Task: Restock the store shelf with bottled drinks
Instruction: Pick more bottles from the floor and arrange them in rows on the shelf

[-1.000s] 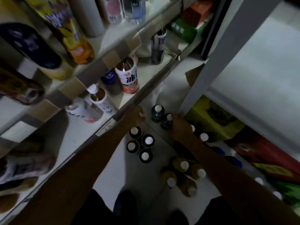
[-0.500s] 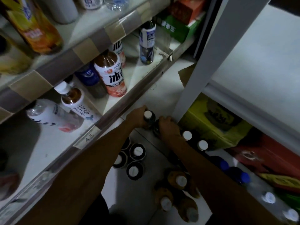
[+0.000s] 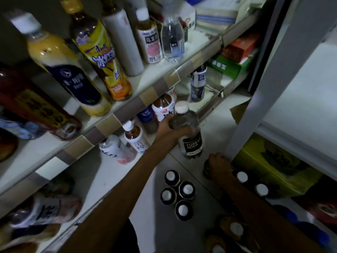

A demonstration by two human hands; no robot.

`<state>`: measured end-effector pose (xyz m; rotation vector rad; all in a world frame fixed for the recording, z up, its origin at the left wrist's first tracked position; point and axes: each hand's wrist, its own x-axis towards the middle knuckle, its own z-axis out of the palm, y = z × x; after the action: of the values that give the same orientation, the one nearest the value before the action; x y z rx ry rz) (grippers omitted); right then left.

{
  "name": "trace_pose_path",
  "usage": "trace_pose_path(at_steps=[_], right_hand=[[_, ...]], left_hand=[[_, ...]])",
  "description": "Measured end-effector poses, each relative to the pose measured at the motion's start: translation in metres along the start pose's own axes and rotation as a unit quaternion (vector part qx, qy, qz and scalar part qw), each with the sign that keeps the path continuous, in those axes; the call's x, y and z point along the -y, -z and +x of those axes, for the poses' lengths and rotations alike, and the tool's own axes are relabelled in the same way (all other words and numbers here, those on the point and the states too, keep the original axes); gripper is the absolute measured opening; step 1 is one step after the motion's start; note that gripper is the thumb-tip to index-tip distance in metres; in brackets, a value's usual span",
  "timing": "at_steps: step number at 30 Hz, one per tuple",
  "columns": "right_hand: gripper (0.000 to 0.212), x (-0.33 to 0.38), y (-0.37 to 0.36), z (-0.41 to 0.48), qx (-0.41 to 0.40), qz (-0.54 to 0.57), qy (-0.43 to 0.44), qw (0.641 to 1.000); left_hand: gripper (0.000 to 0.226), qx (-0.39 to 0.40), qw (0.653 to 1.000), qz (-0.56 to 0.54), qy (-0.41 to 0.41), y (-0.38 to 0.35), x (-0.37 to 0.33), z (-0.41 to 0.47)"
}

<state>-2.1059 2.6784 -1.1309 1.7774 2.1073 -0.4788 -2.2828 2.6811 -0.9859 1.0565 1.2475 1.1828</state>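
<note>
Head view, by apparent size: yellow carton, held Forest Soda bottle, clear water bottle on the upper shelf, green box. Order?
1. yellow carton, partly hidden.
2. Forest Soda bottle, in the left hand, nearer the camera.
3. clear water bottle and green box: look alike, not ranked.

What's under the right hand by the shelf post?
A dark bottle standing on the floor, its top gripped by the right hand. Only a strip of its side shows; cap and label are covered.
</note>
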Motion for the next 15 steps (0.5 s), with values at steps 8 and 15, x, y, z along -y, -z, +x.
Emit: trace_pose_path(at_steps=[8, 15], right_hand=[[0.067, -0.007, 0.014, -0.009, 0.007, 0.288, -0.038, 0.957], [0.056, 0.003, 0.097, -0.045, -0.13, 0.617, 0.026, 0.776]], left_hand=[[0.057, -0.034, 0.99, -0.139, 0.015, -0.004, -0.012, -0.024], [0.062, -0.019, 0.994, -0.104, 0.042, 0.006, -0.03, -0.024]])
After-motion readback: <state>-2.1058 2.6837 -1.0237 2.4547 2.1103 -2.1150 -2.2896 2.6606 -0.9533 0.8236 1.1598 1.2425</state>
